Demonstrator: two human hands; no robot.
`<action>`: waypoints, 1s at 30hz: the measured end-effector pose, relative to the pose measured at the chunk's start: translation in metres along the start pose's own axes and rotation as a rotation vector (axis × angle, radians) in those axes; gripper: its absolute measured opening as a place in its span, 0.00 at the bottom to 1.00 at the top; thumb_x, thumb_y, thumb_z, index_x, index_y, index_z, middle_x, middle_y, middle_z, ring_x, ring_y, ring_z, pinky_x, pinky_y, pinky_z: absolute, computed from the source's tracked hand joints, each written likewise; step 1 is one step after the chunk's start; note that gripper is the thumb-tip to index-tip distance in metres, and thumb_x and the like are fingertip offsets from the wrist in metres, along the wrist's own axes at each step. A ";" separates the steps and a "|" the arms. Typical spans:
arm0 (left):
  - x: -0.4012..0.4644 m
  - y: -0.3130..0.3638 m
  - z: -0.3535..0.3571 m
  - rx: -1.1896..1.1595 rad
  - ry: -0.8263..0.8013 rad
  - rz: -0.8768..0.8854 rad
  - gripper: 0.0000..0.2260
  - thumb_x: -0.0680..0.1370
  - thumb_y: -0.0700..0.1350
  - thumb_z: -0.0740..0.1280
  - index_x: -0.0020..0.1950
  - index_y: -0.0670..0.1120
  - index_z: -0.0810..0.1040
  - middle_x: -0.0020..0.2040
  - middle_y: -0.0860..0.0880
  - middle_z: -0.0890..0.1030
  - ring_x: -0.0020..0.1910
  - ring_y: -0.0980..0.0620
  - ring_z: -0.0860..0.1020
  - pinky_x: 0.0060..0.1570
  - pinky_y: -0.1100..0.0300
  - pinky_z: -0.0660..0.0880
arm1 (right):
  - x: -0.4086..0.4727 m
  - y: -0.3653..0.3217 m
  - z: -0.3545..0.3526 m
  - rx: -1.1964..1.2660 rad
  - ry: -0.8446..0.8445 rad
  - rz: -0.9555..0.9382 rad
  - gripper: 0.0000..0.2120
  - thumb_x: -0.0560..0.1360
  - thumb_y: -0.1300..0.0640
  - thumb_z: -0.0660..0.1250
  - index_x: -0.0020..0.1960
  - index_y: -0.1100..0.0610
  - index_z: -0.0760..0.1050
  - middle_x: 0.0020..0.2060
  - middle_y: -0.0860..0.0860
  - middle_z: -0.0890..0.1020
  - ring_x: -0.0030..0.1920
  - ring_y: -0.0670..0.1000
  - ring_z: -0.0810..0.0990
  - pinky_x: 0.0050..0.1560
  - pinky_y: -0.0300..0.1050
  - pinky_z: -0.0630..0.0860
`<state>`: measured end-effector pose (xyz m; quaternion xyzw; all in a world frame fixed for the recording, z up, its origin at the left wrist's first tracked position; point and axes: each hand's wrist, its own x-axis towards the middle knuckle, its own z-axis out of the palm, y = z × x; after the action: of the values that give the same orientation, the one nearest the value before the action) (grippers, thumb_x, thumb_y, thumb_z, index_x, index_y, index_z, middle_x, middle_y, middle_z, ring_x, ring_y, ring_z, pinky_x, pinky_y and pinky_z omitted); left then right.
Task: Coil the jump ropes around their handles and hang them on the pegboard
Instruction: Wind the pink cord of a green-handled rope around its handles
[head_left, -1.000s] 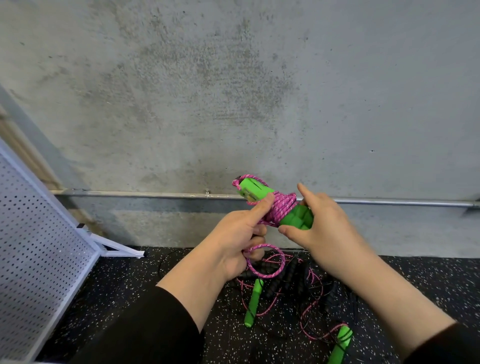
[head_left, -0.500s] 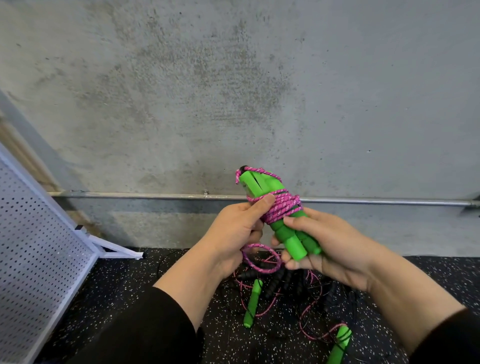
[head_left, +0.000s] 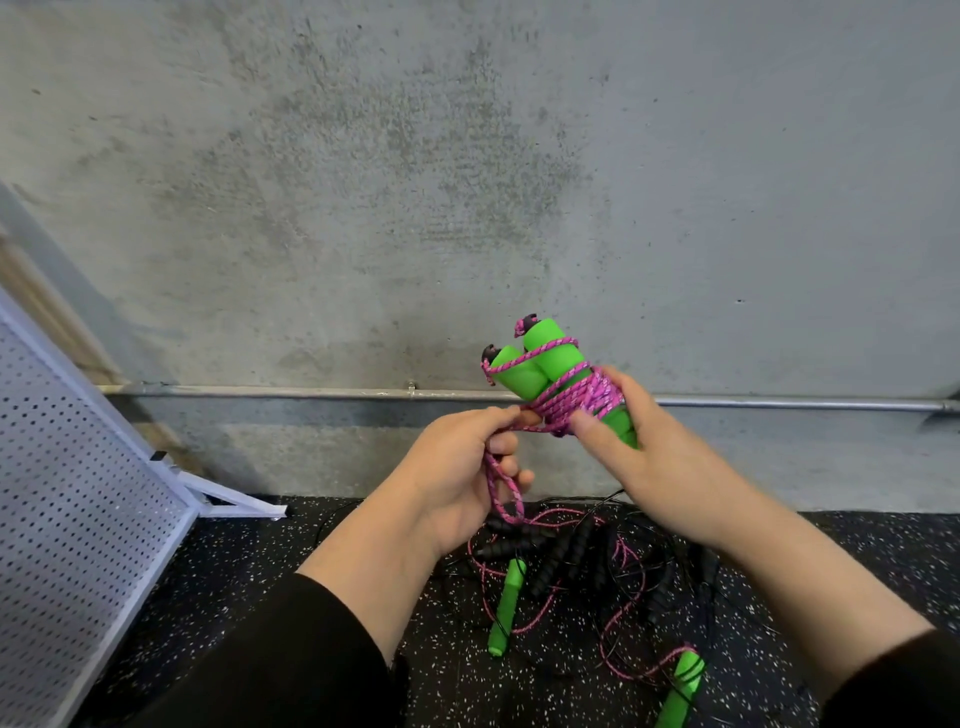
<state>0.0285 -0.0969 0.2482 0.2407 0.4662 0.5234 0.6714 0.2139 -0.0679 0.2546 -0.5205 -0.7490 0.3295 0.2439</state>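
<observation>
Head view, only view available.

Right hand (head_left: 660, 467) grips the pair of green handles (head_left: 540, 366), fingers curled round their lower half, thumb pointing left across the wrap. Handles are side by side, tilted, top ends up and left, black caps visible at the tips. Pink rope coil (head_left: 579, 402) is wound round the middle of both handles, several turns, with one strand looping up round the top ends.

Left hand (head_left: 467, 478) pinches the loose end of the pink rope (head_left: 501, 486) just left of the coil; thumb and forefinger are closed on it, other fingers curled. The tail hangs as a loop below the left fingers. The bundle is held in the air in front of the grey concrete wall (head_left: 467, 182), at about the height of the metal conduit (head_left: 779, 402) running along it.

On the black speckled floor (head_left: 260, 597), below the hands: a tangle of more ropes. One green handle (head_left: 506, 608) lies near centre, another green handle (head_left: 683, 686) near right, with thin pink cord (head_left: 631, 670) between them. Black ribbed handles (head_left: 561, 556) and black cords are mixed into the pile.

White pegboard (head_left: 67, 499) stands at left, leaning, with its support foot (head_left: 234, 506) on the floor by the wall. Black sleeves on both forearms.
</observation>
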 end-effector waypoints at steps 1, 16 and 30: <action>0.000 0.001 -0.001 -0.001 0.008 -0.007 0.08 0.83 0.41 0.63 0.54 0.40 0.80 0.27 0.53 0.62 0.21 0.57 0.63 0.24 0.64 0.70 | 0.000 0.000 0.000 0.021 -0.009 0.002 0.33 0.75 0.29 0.52 0.76 0.41 0.63 0.61 0.44 0.79 0.60 0.47 0.77 0.60 0.44 0.70; -0.002 -0.006 0.002 0.112 0.090 0.013 0.15 0.74 0.57 0.75 0.44 0.51 0.73 0.28 0.54 0.61 0.24 0.56 0.56 0.26 0.62 0.58 | 0.000 0.007 0.016 -0.211 0.033 -0.083 0.42 0.68 0.40 0.78 0.77 0.44 0.63 0.55 0.46 0.69 0.60 0.49 0.74 0.58 0.40 0.68; -0.010 -0.006 0.008 0.204 -0.195 0.096 0.06 0.81 0.46 0.69 0.44 0.47 0.81 0.33 0.52 0.68 0.28 0.56 0.61 0.29 0.63 0.65 | -0.001 -0.001 0.019 0.152 0.144 -0.076 0.28 0.71 0.47 0.76 0.69 0.41 0.70 0.43 0.40 0.83 0.42 0.37 0.81 0.45 0.34 0.74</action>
<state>0.0378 -0.1066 0.2509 0.3792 0.4374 0.4791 0.6598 0.2002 -0.0733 0.2431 -0.4939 -0.7216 0.3376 0.3484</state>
